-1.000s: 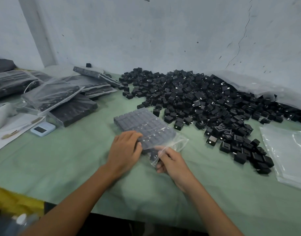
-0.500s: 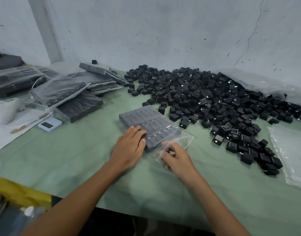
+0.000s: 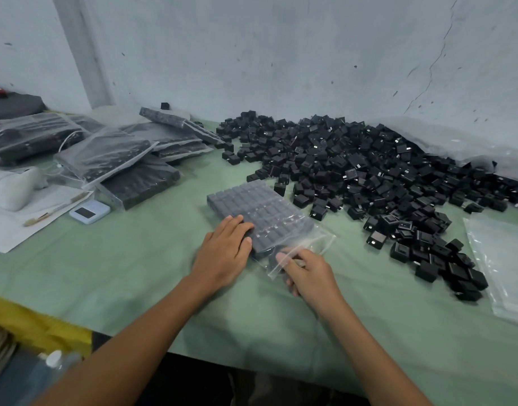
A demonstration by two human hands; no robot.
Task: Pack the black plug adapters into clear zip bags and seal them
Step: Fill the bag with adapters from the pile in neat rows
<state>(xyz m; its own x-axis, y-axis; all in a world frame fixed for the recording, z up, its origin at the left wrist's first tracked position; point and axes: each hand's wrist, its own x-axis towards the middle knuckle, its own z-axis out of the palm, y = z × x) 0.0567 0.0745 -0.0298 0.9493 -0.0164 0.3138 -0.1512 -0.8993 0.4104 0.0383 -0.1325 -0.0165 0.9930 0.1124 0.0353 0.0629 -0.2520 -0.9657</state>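
Observation:
A clear zip bag (image 3: 260, 212) filled with tidy rows of black plug adapters lies flat on the green table (image 3: 120, 268), its open mouth toward me. My left hand (image 3: 224, 253) rests flat on the bag's near left corner, fingers straight. At the mouth, my right hand (image 3: 306, 272) pinches the loose plastic flap between thumb and fingers. A big heap of loose black adapters (image 3: 369, 183) spreads to the right and behind the bag.
Several filled bags (image 3: 111, 159) are stacked at the back left. Near them lie a small blue device (image 3: 89, 211), a white object (image 3: 14, 189) and white paper. Empty clear bags (image 3: 503, 259) lie at the right edge. A grey wall stands behind.
My left hand has slid a little further onto the bag. My right hand has shifted along the bag's mouth while keeping hold of the flap. The view moved slightly.

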